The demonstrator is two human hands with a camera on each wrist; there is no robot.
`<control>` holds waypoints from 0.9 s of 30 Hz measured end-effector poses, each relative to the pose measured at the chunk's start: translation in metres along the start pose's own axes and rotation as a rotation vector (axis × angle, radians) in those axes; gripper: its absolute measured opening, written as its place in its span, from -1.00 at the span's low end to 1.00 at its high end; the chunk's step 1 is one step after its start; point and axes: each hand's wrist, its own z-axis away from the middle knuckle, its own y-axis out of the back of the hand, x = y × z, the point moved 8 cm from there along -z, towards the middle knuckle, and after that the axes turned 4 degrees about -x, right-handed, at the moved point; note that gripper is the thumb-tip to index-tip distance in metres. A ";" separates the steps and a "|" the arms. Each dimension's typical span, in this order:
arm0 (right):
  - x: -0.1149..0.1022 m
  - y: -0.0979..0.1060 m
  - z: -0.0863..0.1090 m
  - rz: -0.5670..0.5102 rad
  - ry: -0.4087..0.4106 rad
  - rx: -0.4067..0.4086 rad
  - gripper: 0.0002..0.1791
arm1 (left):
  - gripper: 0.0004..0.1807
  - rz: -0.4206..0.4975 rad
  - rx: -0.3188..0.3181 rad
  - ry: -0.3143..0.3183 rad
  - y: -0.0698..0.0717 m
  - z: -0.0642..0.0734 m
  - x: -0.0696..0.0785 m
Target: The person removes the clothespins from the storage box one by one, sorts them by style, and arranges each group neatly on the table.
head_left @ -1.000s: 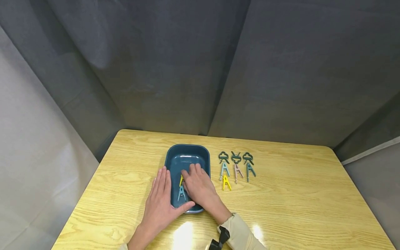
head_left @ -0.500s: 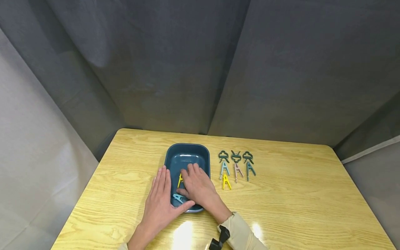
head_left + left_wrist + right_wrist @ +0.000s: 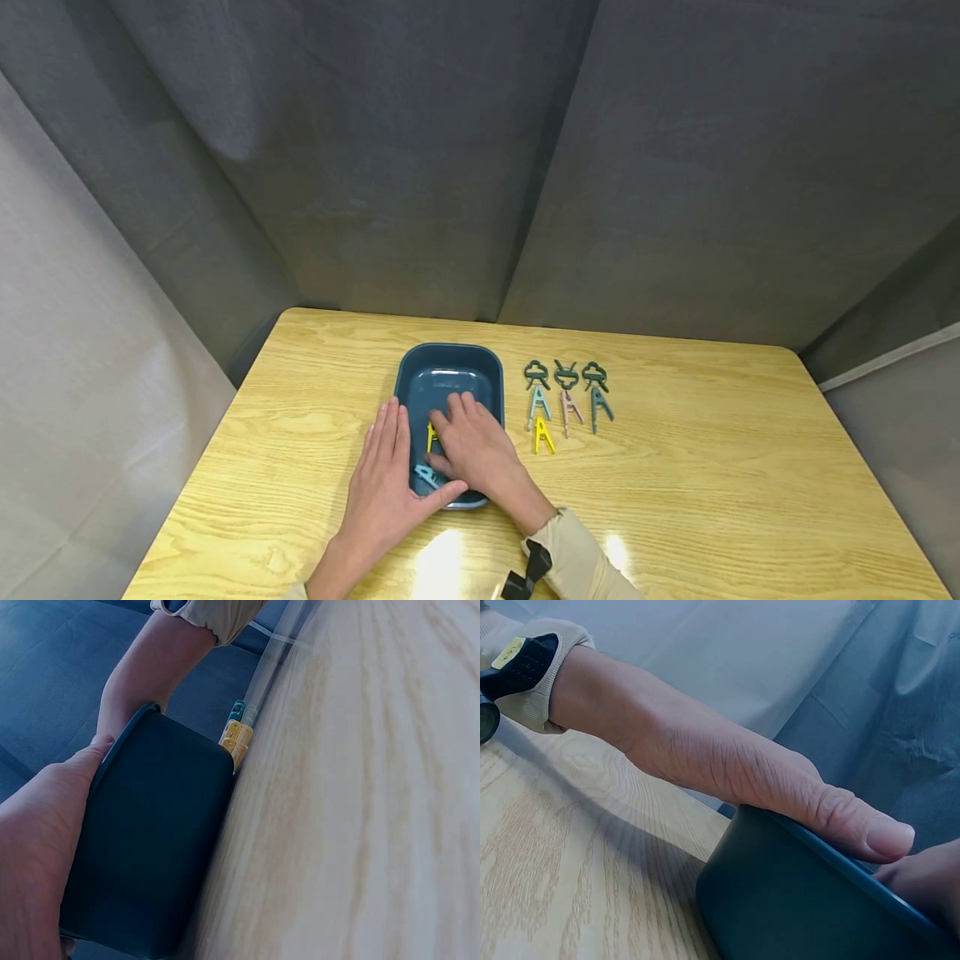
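Note:
A dark blue rectangular tray (image 3: pixel 450 350) sits on the wooden table. My left hand (image 3: pixel 386 479) lies along its left side with straight fingers, the thumb stretched over the near rim; the thumb also shows in the right wrist view. My right hand (image 3: pixel 476 442) reaches down into the tray, index finger and thumb spread apart. Its index fingertip touches a yellow clothespin (image 3: pixel 432 436), partly covered by the hand. Close to the thumb is a tilted light blue clothespin (image 3: pixel 426 475). What lies beneath the right palm is hidden.
Right of the tray, dark green cloud-shaped clips (image 3: pixel 567 377) form a row. Below them lie a light blue clothespin (image 3: pixel 538 407), a pink clothespin (image 3: pixel 571 410), a dark green clothespin (image 3: pixel 600 408) and another yellow clothespin (image 3: pixel 543 435). Grey curtains (image 3: pixel 450 167) hang behind the table.
Inside the tray, the light blue clothespin has turned from upright to tilted and shifted left. The yellow one has shifted slightly left. My right thumb has come out toward the left; my left hand stays put.

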 end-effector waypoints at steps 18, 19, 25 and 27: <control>0.006 0.012 -0.001 -0.101 -0.016 0.063 -0.29 | 0.47 0.001 0.018 0.004 0.002 -0.001 -0.003; 0.007 0.013 0.000 -0.121 -0.009 0.076 -0.30 | 0.47 0.004 0.014 0.005 0.002 -0.001 -0.003; 0.011 0.022 0.010 -0.279 0.075 0.125 -0.33 | 0.49 0.007 -0.004 0.008 -0.001 -0.001 -0.002; 0.012 0.023 0.015 -0.324 0.102 0.139 -0.34 | 0.50 0.011 -0.012 0.018 -0.002 0.001 -0.002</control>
